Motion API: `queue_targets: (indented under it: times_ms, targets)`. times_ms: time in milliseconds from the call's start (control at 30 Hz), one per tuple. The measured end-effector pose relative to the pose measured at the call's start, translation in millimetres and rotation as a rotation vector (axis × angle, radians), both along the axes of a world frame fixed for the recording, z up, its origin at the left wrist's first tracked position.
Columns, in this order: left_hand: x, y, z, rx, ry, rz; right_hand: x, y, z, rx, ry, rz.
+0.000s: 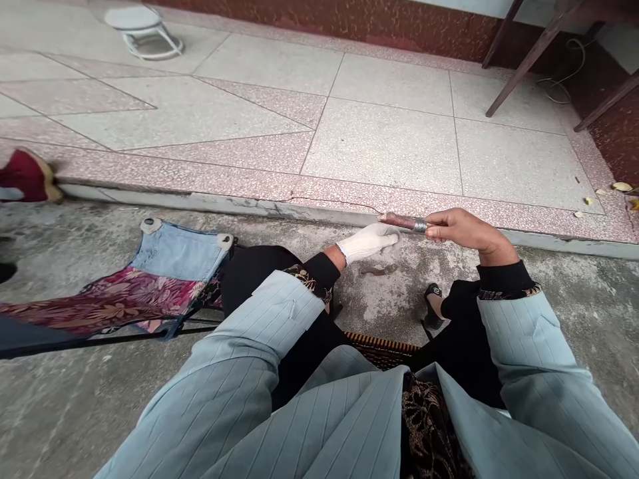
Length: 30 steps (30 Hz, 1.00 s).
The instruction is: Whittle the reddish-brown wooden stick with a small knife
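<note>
- Through the head camera I see the bare right hand [462, 229] pinching the wire-bound end of a short reddish-brown rod [399, 221] between thumb and fingers.
- The rod lies nearly level in front of the pink-and-grey speckled stone ledge [384, 150]; a silver metal coil [420, 226] wraps its right end, against the fingertips.
- I have the left hand [370, 242], in a white knitted glove, just below the rod's other end, fingers pointing right; I cannot tell whether it grips or touches the rod.
- Below the glove I see a thin, curved brown piece [379, 270] lying on the rough grey concrete ground [574, 306].
- To my left stands a folding chair with blue denim and red floral fabric [182, 251].
- Up on the ledge I see a round white stool [134, 18].
</note>
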<state>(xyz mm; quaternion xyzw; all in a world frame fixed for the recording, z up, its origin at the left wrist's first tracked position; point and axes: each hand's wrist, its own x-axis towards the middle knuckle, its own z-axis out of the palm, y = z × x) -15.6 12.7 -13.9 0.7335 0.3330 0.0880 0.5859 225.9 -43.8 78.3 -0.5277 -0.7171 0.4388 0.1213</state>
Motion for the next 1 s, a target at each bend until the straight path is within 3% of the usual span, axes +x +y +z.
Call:
queue_targets:
  times_ms: [167,233,333,400,467,533,600,700,833,933,1000]
  targets:
    - [3,-12,4.3,-0.002,-0.003,-0.242,-2,8,-11.8,0.13,-0.387,-0.184]
    - [3,-13,8.5,0.054,0.004,-0.318,-12,11,-21.3,0.124,-0.563,-0.159]
    - [1,-11,13.5,0.099,0.002,-0.297,-27,11,-29.6,-0.006,-0.774,0.01]
    - [-1,-8,15.6,0.086,-0.014,-0.241,-32,8,-27.8,-0.171,-0.717,0.223]
    - [-4,-4,16.6,0.072,-0.029,-0.203,-30,4,-21.2,-0.319,-0.458,0.434]
    - [-6,-2,16.0,0.065,-0.048,-0.174,-22,1,-13.2,-0.353,-0.138,0.484]
    - [-7,-2,13.6,0.047,-0.085,-0.134,-13,0,-7.7,-0.295,0.071,0.354]
    - [-4,-7,6.0,-0.061,-0.149,-0.086,-5,1,-6.5,-0.234,0.198,0.128]
    - [5,-21,-6.1,-0.162,-0.143,-0.154,-6,4,-11.5,-0.147,0.339,-0.177]
    - [9,-28,-4.4,-0.103,-0.117,-0.241,-4,9,-15.9,-0.014,0.27,-0.383]
    - [9,-28,4.9,-0.049,-0.077,-0.297,-2,13,-19.3,0.081,0.028,-0.456]
